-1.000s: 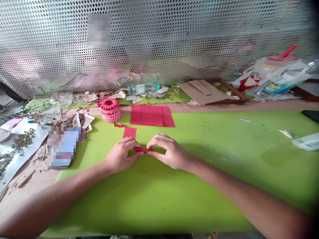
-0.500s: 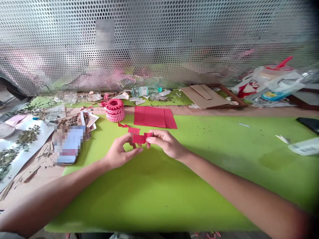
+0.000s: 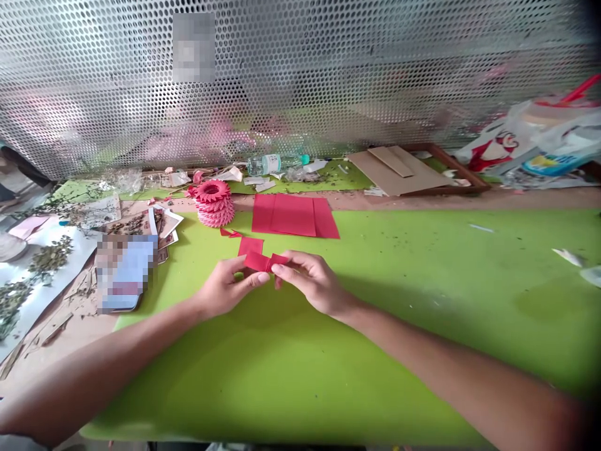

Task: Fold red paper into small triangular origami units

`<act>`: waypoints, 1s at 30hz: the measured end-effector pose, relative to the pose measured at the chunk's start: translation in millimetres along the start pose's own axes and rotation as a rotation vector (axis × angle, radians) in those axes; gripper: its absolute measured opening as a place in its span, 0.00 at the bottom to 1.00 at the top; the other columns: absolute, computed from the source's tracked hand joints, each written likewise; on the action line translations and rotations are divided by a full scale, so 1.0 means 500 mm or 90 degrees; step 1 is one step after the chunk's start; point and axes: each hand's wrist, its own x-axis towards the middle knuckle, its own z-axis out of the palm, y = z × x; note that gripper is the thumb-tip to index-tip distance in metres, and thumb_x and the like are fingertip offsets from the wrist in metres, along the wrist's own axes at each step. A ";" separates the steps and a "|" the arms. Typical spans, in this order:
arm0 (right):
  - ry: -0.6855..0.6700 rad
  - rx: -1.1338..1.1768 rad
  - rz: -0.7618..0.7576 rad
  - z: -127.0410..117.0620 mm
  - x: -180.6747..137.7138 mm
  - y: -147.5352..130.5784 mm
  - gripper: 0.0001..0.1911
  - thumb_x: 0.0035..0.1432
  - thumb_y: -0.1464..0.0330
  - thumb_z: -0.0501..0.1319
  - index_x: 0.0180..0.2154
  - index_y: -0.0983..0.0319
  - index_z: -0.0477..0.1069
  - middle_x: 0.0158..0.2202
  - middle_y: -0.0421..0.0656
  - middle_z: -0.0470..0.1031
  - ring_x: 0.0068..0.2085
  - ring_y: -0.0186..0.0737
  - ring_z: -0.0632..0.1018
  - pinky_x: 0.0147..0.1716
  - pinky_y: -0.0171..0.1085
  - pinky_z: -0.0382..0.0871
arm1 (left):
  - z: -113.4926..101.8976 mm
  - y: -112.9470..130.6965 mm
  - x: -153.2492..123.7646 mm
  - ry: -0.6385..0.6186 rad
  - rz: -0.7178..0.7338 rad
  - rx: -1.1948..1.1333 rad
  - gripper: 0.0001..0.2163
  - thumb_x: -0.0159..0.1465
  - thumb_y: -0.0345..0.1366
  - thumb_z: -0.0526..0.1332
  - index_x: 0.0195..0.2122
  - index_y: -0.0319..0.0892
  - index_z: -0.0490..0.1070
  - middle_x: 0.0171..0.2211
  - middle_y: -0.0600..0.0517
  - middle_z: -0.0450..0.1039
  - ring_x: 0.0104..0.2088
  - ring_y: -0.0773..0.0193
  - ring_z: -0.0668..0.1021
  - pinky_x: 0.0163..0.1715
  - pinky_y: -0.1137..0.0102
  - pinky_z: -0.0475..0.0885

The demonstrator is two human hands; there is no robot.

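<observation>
A small red paper piece [image 3: 261, 261] is held just above the green mat [image 3: 422, 300], near the middle of the desk, between the left hand [image 3: 228, 289] and the right hand [image 3: 307, 282]. It bridges the two hands. Its left part lies over the fingers [image 3: 257, 279] of the left hand, and its right end is tucked under the fingers [image 3: 280, 270] of the right hand.

There is one such piece in the hands. One more small red rectangle [image 3: 250, 244] lies flat on the mat just behind it. Beyond that lies one large red sheet [image 3: 295, 215], also flat. To its left stands one stack of folded red paper rings [image 3: 215, 204]. A couple of tiny red scraps [image 3: 230, 233] lie between the stack and the small rectangle.

Both hands are closed in a light pinch on the piece. The left thumb and forefinger grip its left side, with the other fingers curled beneath. The right thumb and forefinger nip its right end, the knuckles bent. The two thumbs are nearly touching. Neither hand rests flat on the mat.

Along the back edge of the desk lie one water bottle [image 3: 276, 163] on its side and two pieces of cardboard [image 3: 399, 170], one on top of the other, in front of a perforated metal screen [image 3: 328, 75].
</observation>
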 end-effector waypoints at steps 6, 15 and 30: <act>0.031 -0.066 -0.021 0.002 0.000 -0.004 0.12 0.63 0.60 0.60 0.33 0.62 0.75 0.29 0.41 0.77 0.32 0.39 0.77 0.35 0.37 0.71 | 0.002 0.010 -0.003 0.029 -0.001 0.045 0.19 0.70 0.47 0.53 0.31 0.38 0.72 0.26 0.52 0.73 0.26 0.67 0.73 0.29 0.73 0.68; 0.008 -0.033 -0.042 0.007 0.001 -0.005 0.15 0.64 0.57 0.59 0.37 0.62 0.76 0.29 0.41 0.77 0.30 0.38 0.77 0.34 0.38 0.72 | 0.003 0.007 -0.012 0.046 0.095 0.101 0.14 0.72 0.42 0.51 0.39 0.39 0.71 0.30 0.50 0.73 0.28 0.67 0.73 0.31 0.73 0.69; 0.029 -0.121 -0.019 0.029 -0.008 -0.007 0.13 0.63 0.60 0.60 0.30 0.61 0.73 0.28 0.41 0.77 0.30 0.38 0.76 0.32 0.36 0.69 | 0.012 0.024 -0.010 0.168 0.054 0.227 0.18 0.69 0.41 0.53 0.22 0.42 0.60 0.20 0.56 0.62 0.21 0.69 0.64 0.25 0.73 0.60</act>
